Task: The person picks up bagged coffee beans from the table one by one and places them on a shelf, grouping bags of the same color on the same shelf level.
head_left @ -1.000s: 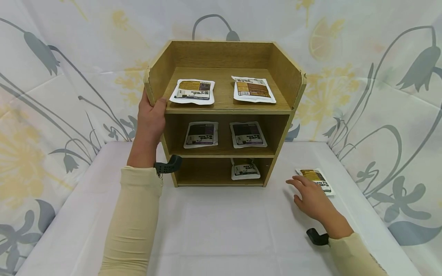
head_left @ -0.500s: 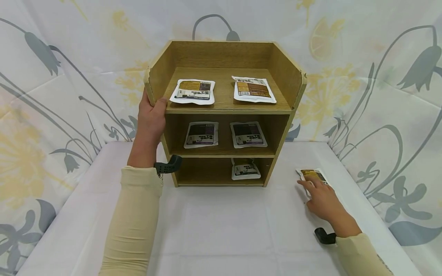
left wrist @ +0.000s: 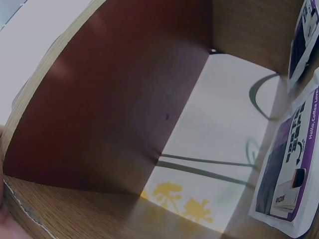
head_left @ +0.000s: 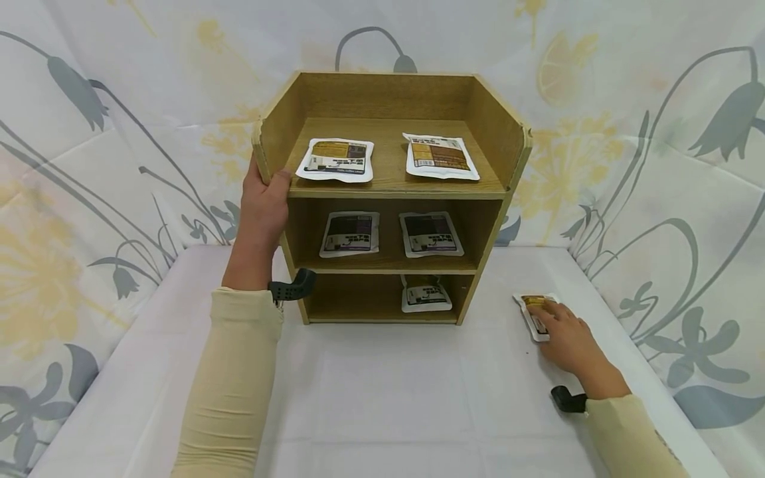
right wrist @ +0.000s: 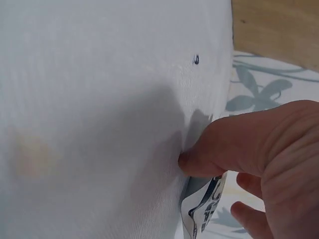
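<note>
My left hand point(head_left: 263, 206) grips the front edge of the left side panel of a small wooden shelf point(head_left: 394, 194); a bit of it shows at the left edge of the left wrist view. At the right, my right hand point(head_left: 570, 338) is over a flat white coffee pouch point(head_left: 534, 318) with a yellow-brown label. The right thumb point(right wrist: 199, 154) is at the pouch's edge in the right wrist view, with the fingers on its other side. Part of this pouch is hidden under the hand.
Two pouches, a left one point(head_left: 337, 160) and a right one point(head_left: 442, 157), lie on the top shelf. The middle shelf bears two dark-labelled pouches point(head_left: 350, 234), and one pouch point(head_left: 425, 295) sits at the lower right. A white cloth point(head_left: 382, 392) covers the table; patterned fabric hangs behind.
My right hand has moved right onto the pouch on the table, and its fingers have closed at the pouch. The left hand and the shelf have stayed in place.
</note>
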Available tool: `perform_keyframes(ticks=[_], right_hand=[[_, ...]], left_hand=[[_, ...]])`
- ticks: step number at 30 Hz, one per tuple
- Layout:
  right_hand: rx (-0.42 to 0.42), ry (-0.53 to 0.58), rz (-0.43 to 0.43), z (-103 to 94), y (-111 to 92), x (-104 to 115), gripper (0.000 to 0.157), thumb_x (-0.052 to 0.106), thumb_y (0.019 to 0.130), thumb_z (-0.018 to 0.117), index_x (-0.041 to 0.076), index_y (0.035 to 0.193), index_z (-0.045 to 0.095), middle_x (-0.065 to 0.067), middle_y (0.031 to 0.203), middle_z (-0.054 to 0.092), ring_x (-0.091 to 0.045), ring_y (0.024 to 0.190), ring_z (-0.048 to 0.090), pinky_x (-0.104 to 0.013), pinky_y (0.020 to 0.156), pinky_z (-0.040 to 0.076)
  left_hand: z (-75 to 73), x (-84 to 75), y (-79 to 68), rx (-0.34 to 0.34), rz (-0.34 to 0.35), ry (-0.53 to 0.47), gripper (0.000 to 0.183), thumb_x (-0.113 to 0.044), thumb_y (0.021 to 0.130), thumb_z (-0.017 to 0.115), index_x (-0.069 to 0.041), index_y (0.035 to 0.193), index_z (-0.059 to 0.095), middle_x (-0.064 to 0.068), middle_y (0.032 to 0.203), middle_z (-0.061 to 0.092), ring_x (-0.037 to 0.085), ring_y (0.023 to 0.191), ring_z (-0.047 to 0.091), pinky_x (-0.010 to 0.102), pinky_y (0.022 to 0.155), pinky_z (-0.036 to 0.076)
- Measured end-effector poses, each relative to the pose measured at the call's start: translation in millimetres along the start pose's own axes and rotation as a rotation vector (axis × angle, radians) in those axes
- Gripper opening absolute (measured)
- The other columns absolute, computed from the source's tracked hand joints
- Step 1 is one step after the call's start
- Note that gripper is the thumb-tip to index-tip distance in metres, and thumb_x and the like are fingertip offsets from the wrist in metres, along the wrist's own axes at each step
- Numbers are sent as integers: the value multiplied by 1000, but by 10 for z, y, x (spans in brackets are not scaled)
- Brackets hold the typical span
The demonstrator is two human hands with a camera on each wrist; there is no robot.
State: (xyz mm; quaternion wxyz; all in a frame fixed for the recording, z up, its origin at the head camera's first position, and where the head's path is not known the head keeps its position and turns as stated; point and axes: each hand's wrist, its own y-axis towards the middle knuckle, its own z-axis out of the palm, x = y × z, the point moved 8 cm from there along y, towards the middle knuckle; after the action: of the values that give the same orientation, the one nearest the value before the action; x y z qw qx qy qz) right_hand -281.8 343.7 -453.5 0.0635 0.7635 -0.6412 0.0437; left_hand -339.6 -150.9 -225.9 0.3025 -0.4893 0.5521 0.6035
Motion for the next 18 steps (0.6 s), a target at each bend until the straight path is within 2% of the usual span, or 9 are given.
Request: perform_keyframes(ticks=[7,12,18], right_hand=[[-23,15,-32,-15,10,-29,58,5,83,58,1,140,44,-34,143,35,-56,127,37,-68,95,36],[-76,-17,-61,-36,19,-21,51,6,88,53,0,138,46,-34,141,39,-54,126,40,-67,92,39],[-152,-62,-84,-84,24,5,48,2,87,54,1,135,50,-32,136,46,-53,119,47,-66,87,42]], left_hand=[[8,8,-3,3,-10,-6,41,-26,99,43,-21,140,41,11,133,47,22,121,45,45,105,35],[-1,0,-2,-2,-6,2,41,-26,99,43,-20,140,41,11,133,47,22,121,45,45,105,35],[-7,6,1,-1,-8,-3,41,-24,99,43,-20,140,41,11,134,47,21,121,45,43,106,34]])
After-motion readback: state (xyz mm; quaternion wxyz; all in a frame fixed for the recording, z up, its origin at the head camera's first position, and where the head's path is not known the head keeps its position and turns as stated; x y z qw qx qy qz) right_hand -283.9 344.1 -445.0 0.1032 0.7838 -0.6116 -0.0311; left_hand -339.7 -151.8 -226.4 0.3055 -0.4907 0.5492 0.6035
